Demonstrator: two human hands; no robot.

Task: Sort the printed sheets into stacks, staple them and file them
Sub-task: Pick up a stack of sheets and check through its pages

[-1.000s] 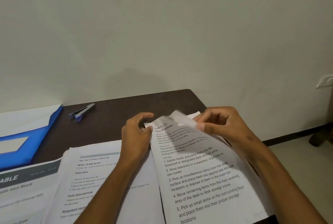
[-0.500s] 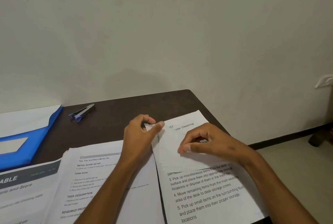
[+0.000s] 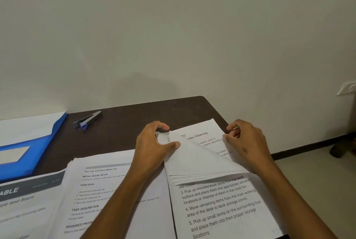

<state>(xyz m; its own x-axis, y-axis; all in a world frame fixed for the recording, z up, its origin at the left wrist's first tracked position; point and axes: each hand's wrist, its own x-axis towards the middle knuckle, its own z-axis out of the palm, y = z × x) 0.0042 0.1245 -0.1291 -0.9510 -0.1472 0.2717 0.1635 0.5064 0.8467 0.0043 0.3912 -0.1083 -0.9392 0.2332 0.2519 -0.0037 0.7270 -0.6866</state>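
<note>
While my left hand (image 3: 154,142) pinches the folded-back top pages of the white printed stack (image 3: 221,206) on the dark-brown wooden desk (image 3: 119,133), exposing "Cleaning", my right hand (image 3: 244,142) grips their right edge.

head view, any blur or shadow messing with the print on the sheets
Head view: large print on the right stack reads sharp; the left stack's small lines smear toward the edge; a soft shadow falls on the wall above the hands; no glare.
</note>
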